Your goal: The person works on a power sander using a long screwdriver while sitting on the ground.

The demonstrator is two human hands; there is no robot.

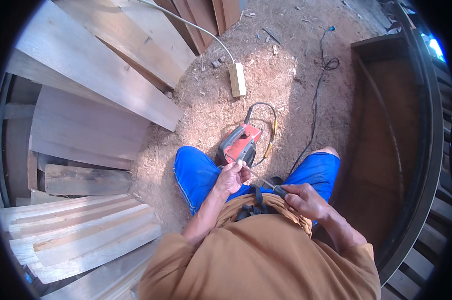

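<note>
My right hand is wrapped round the dark handle of a screwdriver, held across my lap. Its thin metal shaft points up and left toward my left hand. That hand is closed in a pinch at the shaft's tip; whatever small thing is between its fingers cannot be made out. Just beyond, between my knees, a red and black corded power tool rests on the ground. Its black cable loops to the right, with yellow wrapping on parts of it.
A pale power strip on a white cord lies on sawdust-strewn ground. Long boards lean at the far left, above stacked planks. To the right, a black cable trails beside a large dark-rimmed, brown-lined trough.
</note>
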